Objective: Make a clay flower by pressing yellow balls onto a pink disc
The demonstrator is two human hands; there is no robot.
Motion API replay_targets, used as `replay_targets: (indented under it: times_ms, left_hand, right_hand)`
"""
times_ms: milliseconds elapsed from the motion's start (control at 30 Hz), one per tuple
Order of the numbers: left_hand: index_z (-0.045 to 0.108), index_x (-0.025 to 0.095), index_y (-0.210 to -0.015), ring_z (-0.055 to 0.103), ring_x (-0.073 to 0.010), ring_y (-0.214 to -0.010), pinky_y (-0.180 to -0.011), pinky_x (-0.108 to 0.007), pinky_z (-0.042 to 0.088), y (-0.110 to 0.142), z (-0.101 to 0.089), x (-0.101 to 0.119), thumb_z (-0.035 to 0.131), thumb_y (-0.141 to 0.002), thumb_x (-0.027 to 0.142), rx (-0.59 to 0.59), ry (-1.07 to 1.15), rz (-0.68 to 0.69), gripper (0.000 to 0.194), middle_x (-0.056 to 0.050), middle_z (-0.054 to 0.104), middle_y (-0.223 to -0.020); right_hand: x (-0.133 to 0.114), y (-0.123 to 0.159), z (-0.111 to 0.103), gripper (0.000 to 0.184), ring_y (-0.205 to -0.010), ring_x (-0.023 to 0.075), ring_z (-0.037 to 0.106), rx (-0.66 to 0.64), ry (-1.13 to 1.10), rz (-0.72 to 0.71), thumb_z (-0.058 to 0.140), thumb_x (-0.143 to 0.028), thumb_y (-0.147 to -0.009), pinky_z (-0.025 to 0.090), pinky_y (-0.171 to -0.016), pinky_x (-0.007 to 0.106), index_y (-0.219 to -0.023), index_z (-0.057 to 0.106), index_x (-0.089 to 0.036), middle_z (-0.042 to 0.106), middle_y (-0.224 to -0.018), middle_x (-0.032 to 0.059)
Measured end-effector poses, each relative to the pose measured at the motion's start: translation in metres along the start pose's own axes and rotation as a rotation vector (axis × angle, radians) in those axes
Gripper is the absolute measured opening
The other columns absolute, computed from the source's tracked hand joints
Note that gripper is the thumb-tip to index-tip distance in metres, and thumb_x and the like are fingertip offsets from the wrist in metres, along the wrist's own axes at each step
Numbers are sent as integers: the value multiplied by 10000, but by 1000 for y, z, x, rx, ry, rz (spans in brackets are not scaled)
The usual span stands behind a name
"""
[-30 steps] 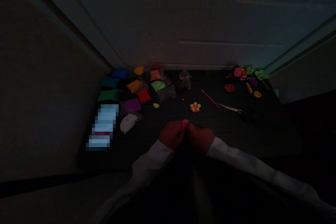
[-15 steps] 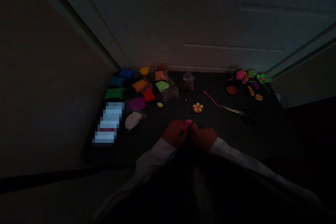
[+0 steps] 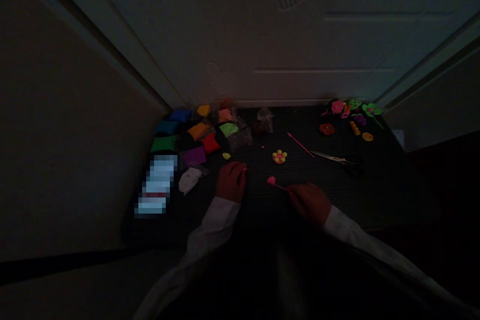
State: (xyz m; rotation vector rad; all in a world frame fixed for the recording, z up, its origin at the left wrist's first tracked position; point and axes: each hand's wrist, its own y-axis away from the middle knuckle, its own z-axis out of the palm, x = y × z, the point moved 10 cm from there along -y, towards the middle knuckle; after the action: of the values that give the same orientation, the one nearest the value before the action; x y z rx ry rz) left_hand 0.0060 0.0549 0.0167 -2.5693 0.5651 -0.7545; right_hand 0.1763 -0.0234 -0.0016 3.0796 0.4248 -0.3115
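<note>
In dim light, my right hand [image 3: 309, 203] is closed on the end of a thin pink stick [image 3: 281, 187]. A lump of pink clay [image 3: 271, 180] sits on the stick's far tip, pointing left. My left hand [image 3: 231, 182] is at the left with its fingers pinched, and a bit of pink clay [image 3: 244, 168] shows at the fingertips. Beyond the gap between my hands lies a pink clay flower with yellow balls [image 3: 279, 157]. A pale yellow clay piece [image 3: 226, 156] rests just past my left hand.
Scissors [image 3: 337, 159] and a pink rod tool [image 3: 301, 145] lie right of centre. Coloured clay packets, such as a purple one [image 3: 194, 155], crowd the left. A blurred bright screen [image 3: 156, 185] is at the left edge. Clay flowers [image 3: 337, 107] sit back right, before a white door [image 3: 232, 25].
My hands have moved apart, left hand leftward and right hand rightward. The pink clay lump, which was between both hands, is now on the stick in my right hand.
</note>
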Motion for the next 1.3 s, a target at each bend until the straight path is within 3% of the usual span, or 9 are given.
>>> replay_targets:
  times_ms: [167,300,567,700,833,933,1100,1200,1300]
  left_hand:
    - [608,180,-887,528,-187,-882,-819,-360,428,-11,6,-3,472,-770,223,-53,-28,69,184,-71,613,-891]
    - [607,187,-888,535,-185,-859,-806,-365,420,-18,4,-7,469,-776,245,-62,-27,65,187,-65,629,-897]
    - [597,188,-967,541,-196,-854,-764,-349,441,-33,17,-10,511,-743,280,-193,77,11,257,-60,652,-904]
    - [640,200,-836,561,-185,-879,-826,-367,430,-42,21,-8,571,-675,224,-259,210,11,177,-45,656,-919]
    - [637,195,-856,544,-199,-946,-872,-395,404,-51,2,-16,607,-651,295,-188,350,-102,230,-55,630,-992]
    - [604,179,-917,563,-178,-868,-781,-353,453,-60,-7,-22,547,-705,382,-98,493,-256,299,-61,622,-964]
    - [565,139,-935,580,-113,-619,-505,-237,465,-67,30,5,429,-767,467,-200,837,-404,394,-68,644,-843]
    - [558,104,-934,609,-134,-626,-508,-258,488,-60,55,32,370,-788,481,-323,999,-434,446,-102,651,-820]
    - [557,79,-944,632,-156,-665,-565,-309,521,-51,71,51,201,-833,482,-413,1086,-450,549,-132,658,-816]
  right_hand:
    - [57,11,-16,354,-750,153,524,123,47,126,318,-350,-853,370,-698,290,-1001,584,-169,600,-790,74]
    - [68,10,-27,360,-851,192,511,164,81,106,348,-360,-840,374,-749,342,-1016,584,-153,591,-911,112]
    - [-30,-37,-19,439,-1037,208,474,-38,-118,-343,397,-352,-815,413,-839,388,-1248,370,-282,406,-1278,90]
    - [-44,-60,-8,294,-903,135,530,-47,-282,-352,374,-277,-832,437,-812,308,-1060,546,-208,574,-1021,76]
    - [-4,-72,-33,261,-805,94,547,128,-448,-193,383,-351,-829,453,-729,227,-919,553,-176,594,-872,36]
    - [41,-78,-60,371,-618,90,513,345,-575,31,181,-376,-872,435,-552,217,-878,478,-154,541,-715,24]
    - [55,-86,-74,347,-484,78,476,512,-727,152,168,-399,-864,406,-466,206,-956,408,-165,509,-619,-18]
    - [37,-86,-73,285,-767,108,585,516,-755,101,328,-386,-835,468,-687,252,-968,469,-177,610,-847,42]
    - [18,-85,-71,283,-1084,136,489,500,-745,31,358,-323,-832,346,-955,331,-1045,498,-197,570,-1113,60]
